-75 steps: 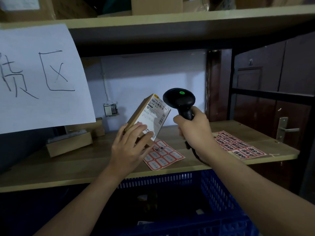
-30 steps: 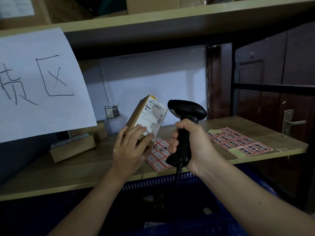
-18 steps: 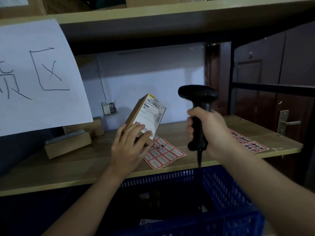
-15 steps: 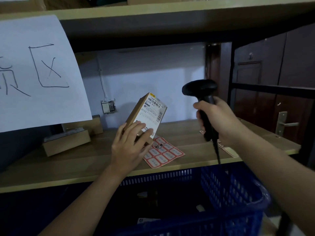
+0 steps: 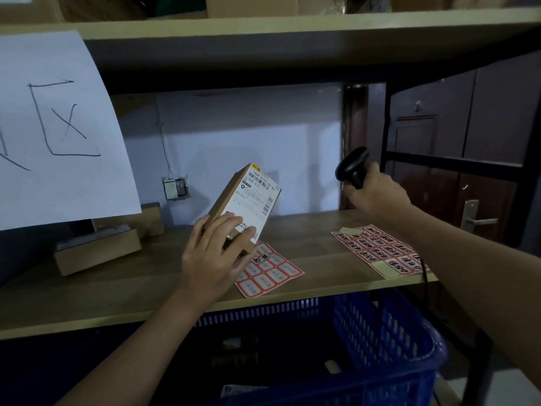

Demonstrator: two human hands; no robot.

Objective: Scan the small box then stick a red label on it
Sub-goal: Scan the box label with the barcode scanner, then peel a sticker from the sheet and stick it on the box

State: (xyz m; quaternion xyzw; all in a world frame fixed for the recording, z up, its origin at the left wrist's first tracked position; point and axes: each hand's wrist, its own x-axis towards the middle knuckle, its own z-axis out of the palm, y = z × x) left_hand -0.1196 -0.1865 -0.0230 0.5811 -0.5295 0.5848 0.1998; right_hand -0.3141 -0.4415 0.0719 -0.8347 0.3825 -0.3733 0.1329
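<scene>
My left hand (image 5: 215, 257) grips the lower end of a small brown box (image 5: 244, 202), tilted above the wooden shelf (image 5: 146, 276), its white shipping label facing me. My right hand (image 5: 374, 194) is closed on the handle of a black barcode scanner (image 5: 351, 167), held at the back right of the shelf, well away from the box. A sheet of red labels (image 5: 270, 273) lies just under the box. A second sheet of red labels (image 5: 377, 249) with printed text lies to the right, partly under my right forearm.
A blue plastic basket (image 5: 389, 341) sits below the shelf front. Two flat cardboard boxes (image 5: 98, 250) rest at the shelf's left back. A white paper sign (image 5: 55, 127) hangs from the upper shelf. A dark door (image 5: 474, 183) and metal frame stand right.
My right hand has carried the scanner away from the box, to the right and toward the back of the shelf. The box stays held in my left hand.
</scene>
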